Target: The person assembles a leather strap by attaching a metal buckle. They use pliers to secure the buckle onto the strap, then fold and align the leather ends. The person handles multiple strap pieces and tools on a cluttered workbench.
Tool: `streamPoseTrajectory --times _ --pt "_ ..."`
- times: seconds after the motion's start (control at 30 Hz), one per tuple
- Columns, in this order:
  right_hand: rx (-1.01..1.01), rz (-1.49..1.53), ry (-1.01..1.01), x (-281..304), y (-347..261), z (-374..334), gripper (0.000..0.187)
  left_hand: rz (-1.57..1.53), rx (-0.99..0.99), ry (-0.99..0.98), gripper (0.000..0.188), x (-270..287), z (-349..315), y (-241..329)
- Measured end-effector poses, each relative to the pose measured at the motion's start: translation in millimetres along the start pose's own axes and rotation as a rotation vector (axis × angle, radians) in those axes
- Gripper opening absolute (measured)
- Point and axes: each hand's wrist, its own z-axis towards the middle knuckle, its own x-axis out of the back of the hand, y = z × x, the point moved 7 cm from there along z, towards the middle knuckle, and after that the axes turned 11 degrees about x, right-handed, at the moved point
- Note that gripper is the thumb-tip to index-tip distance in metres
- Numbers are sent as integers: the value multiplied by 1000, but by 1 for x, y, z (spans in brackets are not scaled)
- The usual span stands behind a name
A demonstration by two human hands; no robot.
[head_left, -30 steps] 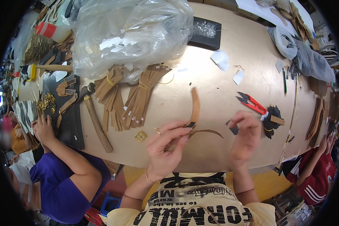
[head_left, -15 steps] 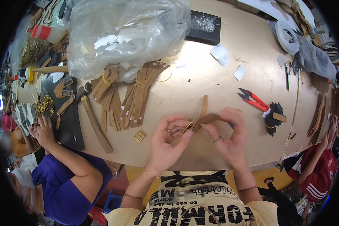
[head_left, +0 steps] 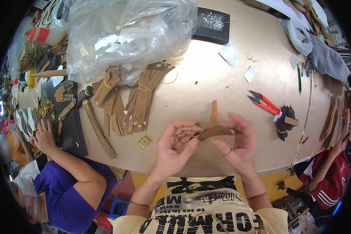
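Between the thumb and fingers of my left hand (head_left: 173, 150) a brown leather strap (head_left: 217, 132) is pinched, together with a gold buckle (head_left: 194, 133) that is partly hidden by the fingers. One end of the strap points away from me, and the other bends over to the right. My right hand (head_left: 240, 146) is beside that right end, thumb and fingers apart, slightly blurred. A loose gold buckle (head_left: 144, 141) lies on the table to the left of my left hand.
Strap bundles (head_left: 146, 93), a hammer (head_left: 99, 128) and a large plastic bag (head_left: 128, 39) lie to the left. Red-handled snips (head_left: 265, 103) and a dark strip bundle (head_left: 283, 126) lie right. A black box (head_left: 212, 25) stands at the back. Co-workers sit on both sides.
My right fingers have come off the strap and spread apart. The strap's right end now shows more fully, while my left hand keeps its pinch.
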Motion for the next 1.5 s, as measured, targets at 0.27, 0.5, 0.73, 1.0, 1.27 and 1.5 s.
streamPoseTrajectory --times 0.27,0.5,0.73,1.0,1.27,1.5 --pt "39 -16 -123 -2 -3 5 20 -27 36 -24 38 -3 0 -3" --pt "43 95 -123 1 -4 -2 21 -16 -5 -53 40 -6 -3 2" --pt "464 -401 49 8 -33 -5 33 123 -49 7 43 -10 -6 13" --pt "357 -448 -206 0 -26 4 35 204 -1 -39 45 -16 -4 18" --pt "175 -467 -324 -1 -24 11 35 298 38 -113 30 -18 -1 24" --pt "157 -381 -506 -7 -28 15 25 383 50 -262 31 -19 2 21"
